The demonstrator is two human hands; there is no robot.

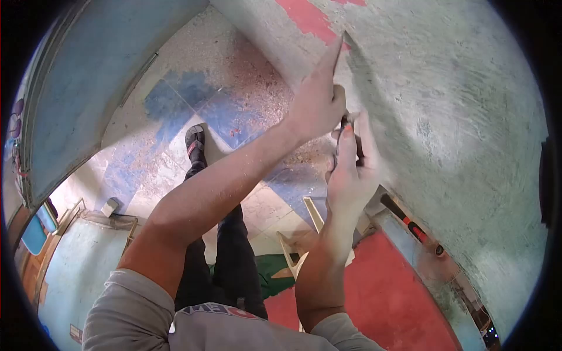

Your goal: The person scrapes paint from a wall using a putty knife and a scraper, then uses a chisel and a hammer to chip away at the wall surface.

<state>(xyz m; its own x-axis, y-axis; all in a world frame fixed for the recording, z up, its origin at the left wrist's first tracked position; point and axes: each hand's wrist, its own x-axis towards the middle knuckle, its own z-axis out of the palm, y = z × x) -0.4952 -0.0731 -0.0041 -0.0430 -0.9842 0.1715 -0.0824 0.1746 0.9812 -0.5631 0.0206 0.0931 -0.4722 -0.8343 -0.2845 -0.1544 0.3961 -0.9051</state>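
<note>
Dust coats both hands, which meet close to a scuffed grey-green wall (456, 99). My left hand (316, 102) has its lower fingers curled in. A thin pointed shape extends up from it to the wall; whether this is a finger or a flat tool is unclear. Just below, my right hand (354, 164) is closed, thumb raised with an orange spot near its tip, around a small dark object (336, 153) mostly hidden by the fingers. The hands nearly touch at the dark piece between them.
Debris lies on the blue and white tiled floor (205, 111). A black and red tool (413, 228) rests on a ledge at the lower right, beside a red surface (389, 286). A pale chair-like frame (313, 213) stands below my hands. A blue-grey panel (93, 76) rises at left.
</note>
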